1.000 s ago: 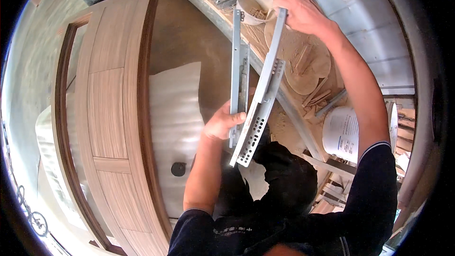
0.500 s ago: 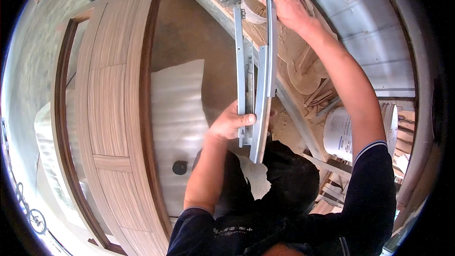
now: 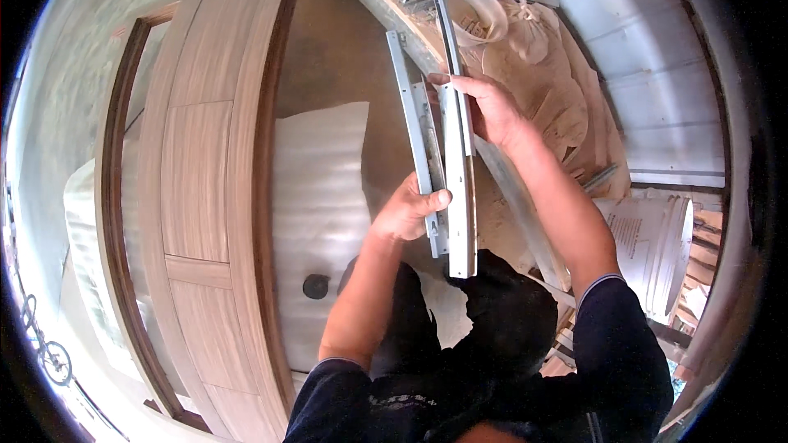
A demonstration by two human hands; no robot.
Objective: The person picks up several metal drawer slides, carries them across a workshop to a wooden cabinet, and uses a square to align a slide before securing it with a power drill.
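Left rail (image 3: 412, 119) and right rail (image 3: 460, 213) are held side by side, far ends slightly apart, between the panel (image 3: 194, 180) at left and the bucket (image 3: 644, 250) at near right. The left hand (image 3: 406, 212) is closed around the left rail's near part, thumb across it; whether it also grips the right rail cannot be told. The right hand (image 3: 490, 112) is wrapped around the right rail's middle, some fingers hidden behind.

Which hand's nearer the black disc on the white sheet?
Left. In view, the left hand, on the metal rails, is up and right of the black disc; the right hand, higher on the rails, is farther up and right.
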